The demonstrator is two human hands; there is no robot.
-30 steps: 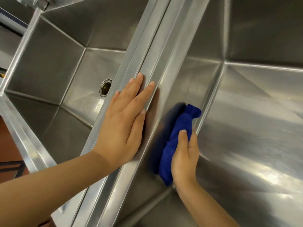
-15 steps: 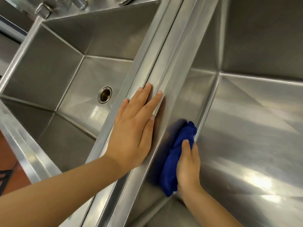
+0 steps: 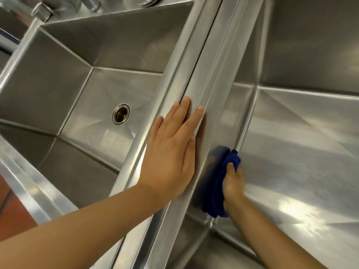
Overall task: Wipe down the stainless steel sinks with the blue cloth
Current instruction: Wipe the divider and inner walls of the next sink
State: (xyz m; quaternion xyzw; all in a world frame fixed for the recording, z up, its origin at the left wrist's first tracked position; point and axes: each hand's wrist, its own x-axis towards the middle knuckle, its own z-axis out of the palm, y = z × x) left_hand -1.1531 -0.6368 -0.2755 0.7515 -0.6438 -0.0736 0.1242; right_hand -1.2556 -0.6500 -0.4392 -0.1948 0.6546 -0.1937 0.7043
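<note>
Two big steel sinks sit side by side. The right sink (image 3: 301,152) fills most of the view, and the left sink (image 3: 58,84) is next to it. A long steel wall (image 3: 209,65) runs between them. The left hand (image 3: 171,158) lies flat on top of this wall, fingers straight, holding nothing. The right hand (image 3: 233,185) is down inside the right sink. Its fingers are curled tight around the blue cloth (image 3: 212,200). The cloth is bunched up and pressed against the side of the wall, low in the right sink. A small round drain (image 3: 120,114) sits in the bottom of the left sink.
</note>
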